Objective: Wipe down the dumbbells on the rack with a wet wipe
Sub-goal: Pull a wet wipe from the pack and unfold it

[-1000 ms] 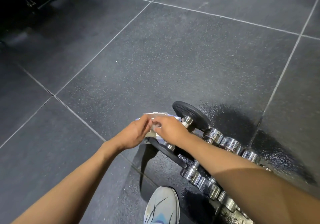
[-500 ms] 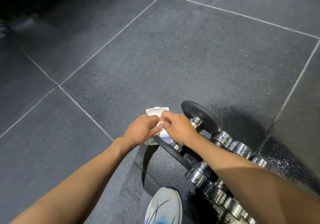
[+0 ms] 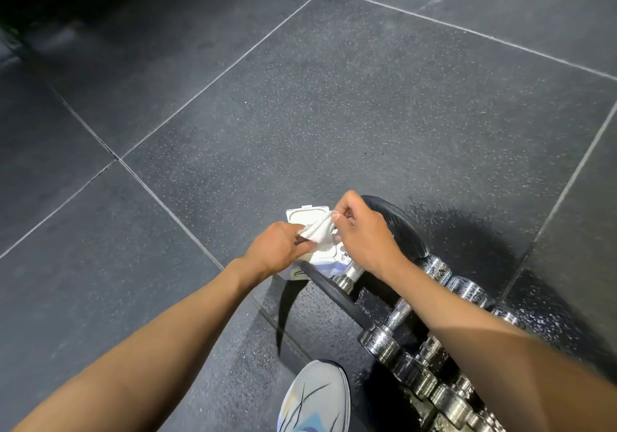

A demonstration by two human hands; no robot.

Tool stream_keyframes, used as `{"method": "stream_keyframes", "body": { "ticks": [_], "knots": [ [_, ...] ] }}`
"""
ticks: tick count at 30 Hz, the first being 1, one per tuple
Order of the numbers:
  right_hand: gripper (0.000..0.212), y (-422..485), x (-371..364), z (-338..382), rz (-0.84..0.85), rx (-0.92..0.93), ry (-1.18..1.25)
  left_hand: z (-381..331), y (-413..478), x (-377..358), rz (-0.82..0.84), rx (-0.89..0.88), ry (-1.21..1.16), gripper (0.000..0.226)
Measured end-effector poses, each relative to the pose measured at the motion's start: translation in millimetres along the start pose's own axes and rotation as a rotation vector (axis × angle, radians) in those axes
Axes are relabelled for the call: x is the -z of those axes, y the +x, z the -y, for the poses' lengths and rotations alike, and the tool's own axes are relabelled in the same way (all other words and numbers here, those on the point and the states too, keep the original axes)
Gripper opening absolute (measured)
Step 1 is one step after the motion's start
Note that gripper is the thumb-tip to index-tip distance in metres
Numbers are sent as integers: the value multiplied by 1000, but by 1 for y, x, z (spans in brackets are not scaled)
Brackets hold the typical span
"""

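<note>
The white wipe (image 3: 319, 231) is held up between the two hands. The left hand (image 3: 277, 248) has its fingers (image 3: 295, 231) curled tight round the low end of it. The right hand (image 3: 364, 234) pinches the top end between thumb and fingertips (image 3: 337, 216) — its other fingers are bent in too. So the wipe runs from the left fingers up and across to the right fingers. It is all bunched and crinkly, and it touches both.

Right under the fingers lies the pack of wipes (image 3: 309, 214). Its white lid shows just past the wipe, and its printed front peeks out below the hands.

The rack (image 3: 334, 289) is black. One bent bar of it runs just below the left wrist, and a round black part sits behind the right hand. The shiny silver dumbbells (image 3: 384, 341) lie in rows on the rack, under and beside the right arm, back from the fingers toward the person. The wipe is held apart from them.

The floor (image 3: 334, 97) is made of big dark grey tiles with tiny pale specks and thin light lines between them. It spreads far out past the fingers. The far left corner is too dark to make out. A pale shoe (image 3: 314, 398) stands on the floor near the person — just beside the rack.
</note>
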State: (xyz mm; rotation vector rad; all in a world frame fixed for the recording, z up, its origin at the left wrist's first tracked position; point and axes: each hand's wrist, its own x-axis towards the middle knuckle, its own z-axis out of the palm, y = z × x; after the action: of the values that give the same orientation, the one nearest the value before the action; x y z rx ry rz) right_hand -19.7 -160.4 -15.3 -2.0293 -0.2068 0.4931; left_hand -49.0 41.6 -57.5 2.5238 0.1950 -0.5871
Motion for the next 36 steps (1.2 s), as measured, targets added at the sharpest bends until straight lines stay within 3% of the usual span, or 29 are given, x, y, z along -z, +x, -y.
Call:
{"method": "stream_keyframes", "body": {
  "ticks": [15, 20, 26, 28, 32, 36],
  "knots": [
    [14, -12, 16, 7, -216, 72, 170, -3, 4, -1, 19, 0, 130, 17],
    [12, -13, 22, 7, -129, 127, 82, 1, 2, 7, 2, 50, -141, 6],
    [11, -19, 29, 8, -117, 121, 175, -23, -13, 40, 100, -125, -783, 32],
    [10, -20, 35, 9, -127, 92, 245, -38, -17, 50, 124, -161, -822, 30],
    [11, -25, 50, 13, -136, 107, 321, -66, -20, 51, 18, -214, -885, 13],
    [19, -32, 62, 13, -183, 124, 403, -81, -21, 48, 63, -203, -1106, 14]
  ]
}}
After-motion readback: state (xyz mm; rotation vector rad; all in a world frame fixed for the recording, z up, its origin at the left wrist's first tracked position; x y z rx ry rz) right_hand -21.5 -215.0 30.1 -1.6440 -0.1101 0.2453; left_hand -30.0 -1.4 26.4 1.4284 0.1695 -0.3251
